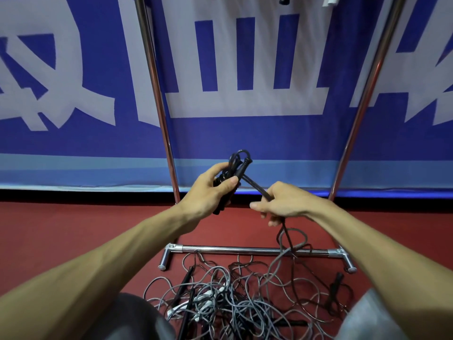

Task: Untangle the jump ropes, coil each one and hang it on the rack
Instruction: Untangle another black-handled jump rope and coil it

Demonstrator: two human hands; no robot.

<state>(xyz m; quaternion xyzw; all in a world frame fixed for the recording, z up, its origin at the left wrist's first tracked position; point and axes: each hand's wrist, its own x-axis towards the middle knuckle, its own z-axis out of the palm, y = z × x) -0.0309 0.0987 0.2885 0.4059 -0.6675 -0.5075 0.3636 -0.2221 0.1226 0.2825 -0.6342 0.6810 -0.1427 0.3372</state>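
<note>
My left hand [208, 195] grips the coiled black jump rope [242, 169]; my right hand [284, 203] grips its tail. Red floor [73, 224], blue banner [245, 136] behind.

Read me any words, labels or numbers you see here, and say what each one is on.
On the blue banner: large white characters, cropped at the top and crossed by the rack poles; none readable whole.
On the black jump rope and the rope pile: no text visible.

Black jump rope [236, 168]: part-coiled, bundle w/ handle gripped in my left hand [208, 192]; a straight strand runs to my right hand [282, 202], then drops. Tangled pile [245, 298], grey/black/white ropes: on floor below both grips. Rack [245, 250]: chrome base bar btw. grips and pile.
</note>
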